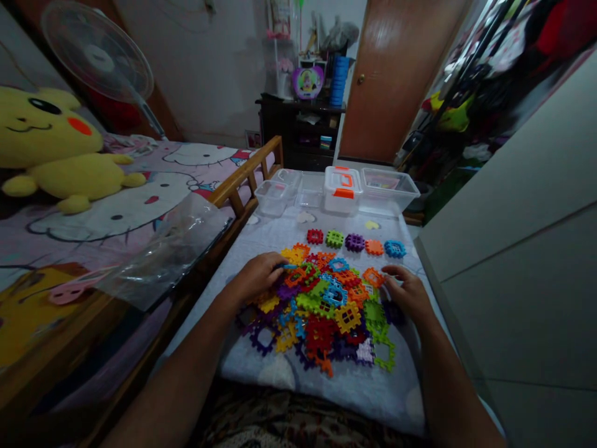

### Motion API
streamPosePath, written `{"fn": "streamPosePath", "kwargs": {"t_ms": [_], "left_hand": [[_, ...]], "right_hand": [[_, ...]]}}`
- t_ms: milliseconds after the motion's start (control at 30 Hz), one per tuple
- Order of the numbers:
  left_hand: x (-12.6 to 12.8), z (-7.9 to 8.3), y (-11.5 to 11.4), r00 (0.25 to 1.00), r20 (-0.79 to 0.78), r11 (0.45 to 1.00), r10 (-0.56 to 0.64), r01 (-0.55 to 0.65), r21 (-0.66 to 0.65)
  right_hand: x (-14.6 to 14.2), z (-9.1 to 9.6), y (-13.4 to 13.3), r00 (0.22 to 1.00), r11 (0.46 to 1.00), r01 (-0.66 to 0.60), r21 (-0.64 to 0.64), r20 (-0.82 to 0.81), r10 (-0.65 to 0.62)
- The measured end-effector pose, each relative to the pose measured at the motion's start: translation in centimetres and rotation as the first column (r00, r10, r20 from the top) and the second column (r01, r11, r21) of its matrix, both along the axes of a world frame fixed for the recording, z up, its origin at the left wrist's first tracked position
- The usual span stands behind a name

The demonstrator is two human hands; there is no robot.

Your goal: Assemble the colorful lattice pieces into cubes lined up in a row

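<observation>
A heap of notched plastic building tiles (321,333), in several colours, lies on the cloth in front of me. My left hand (262,274) is at the heap's left edge, fingers pinched on a blue tile (289,266) seen nearly edge-on. At the right side, my right hand (410,292) has its thumb and forefinger at the right edge of an orange tile (373,277) and appears to grip it. Beyond the heap runs a row of separate tiles: red (314,236), green (334,239), purple (355,242), orange (374,247) and blue (395,249).
Clear plastic boxes (389,186) stand at the far end, one with a lid and orange latches (344,193). A wooden bed rail (247,177) borders the left, with a plastic bag (163,255) by it. White panels (527,249) flank the right.
</observation>
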State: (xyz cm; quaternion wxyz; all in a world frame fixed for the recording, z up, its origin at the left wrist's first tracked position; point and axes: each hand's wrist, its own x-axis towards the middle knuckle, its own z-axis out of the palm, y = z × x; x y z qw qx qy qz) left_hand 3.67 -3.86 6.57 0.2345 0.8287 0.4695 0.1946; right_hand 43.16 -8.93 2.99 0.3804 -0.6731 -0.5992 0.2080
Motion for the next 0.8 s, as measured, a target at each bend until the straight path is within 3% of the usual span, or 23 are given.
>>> {"fn": "streamPosePath", "kwargs": {"t_ms": [133,267,467,667,800], "left_hand": [[-0.3,-0.2,-0.7,1.000,0.021,1.000,0.014,-0.014,0.001],[-0.7,-0.4,-1.1,0.999,0.039,1.000,-0.006,0.006,-0.004],[-1.0,-0.6,-0.8,0.999,0.042,1.000,-0.003,0.003,0.006],[-1.4,-1.3,-1.0,0.988,0.099,0.992,0.122,-0.124,0.019],[-1.9,-2.0,-0.4,0.944,0.213,0.968,0.250,-0.248,-0.037]], "right_hand": [[-2.2,1.2,0.9,0.971,0.981,-0.192,-0.001,0.147,0.190],[-4.5,1.7,3.2,0.851,0.907,-0.418,-0.059,0.325,0.413],[-5.9,0.7,5.8,0.745,0.867,-0.481,-0.132,0.461,0.483],[-4.7,0.6,5.8,0.805,0.857,-0.514,-0.042,0.322,0.498],[-4.1,1.1,5.0,0.926,0.933,-0.360,-0.015,0.117,0.360]]}}
